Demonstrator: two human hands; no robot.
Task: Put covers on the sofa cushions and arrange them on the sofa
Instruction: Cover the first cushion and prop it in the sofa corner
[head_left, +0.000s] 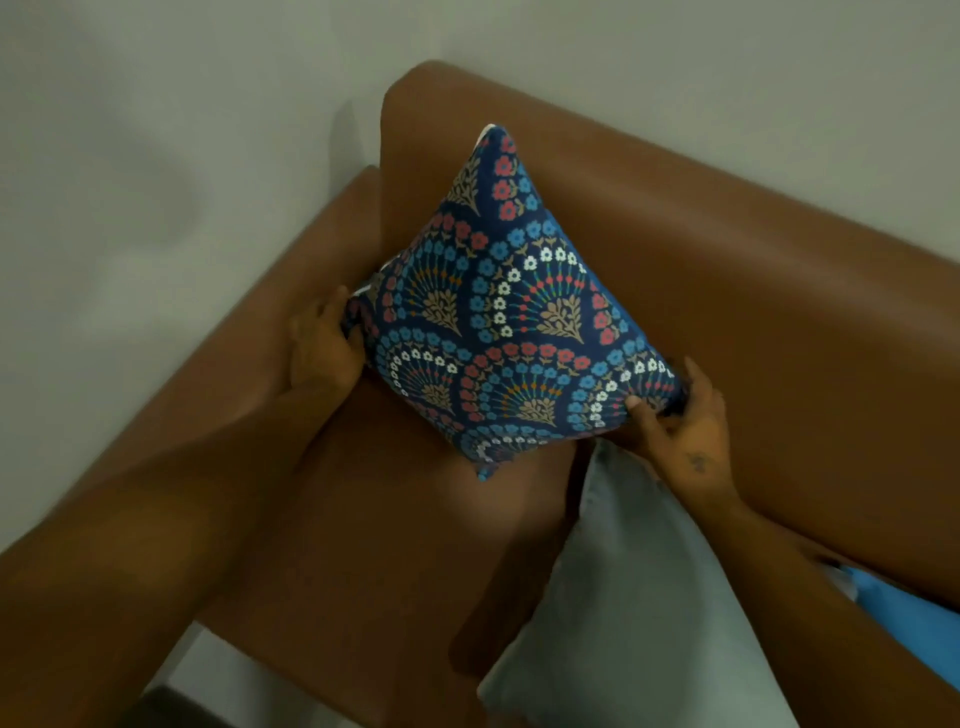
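A dark blue cushion with a flower-fan pattern stands on one corner in the brown leather sofa's left corner, leaning toward the backrest. My left hand grips its left corner, where a bit of white inner shows. My right hand pinches its right corner. A plain grey cushion lies on the seat below my right hand, partly under my forearm.
The sofa's left armrest runs beside my left arm, with a pale wall behind it. Something bright blue lies on the seat at the right edge. Pale floor shows at the bottom left.
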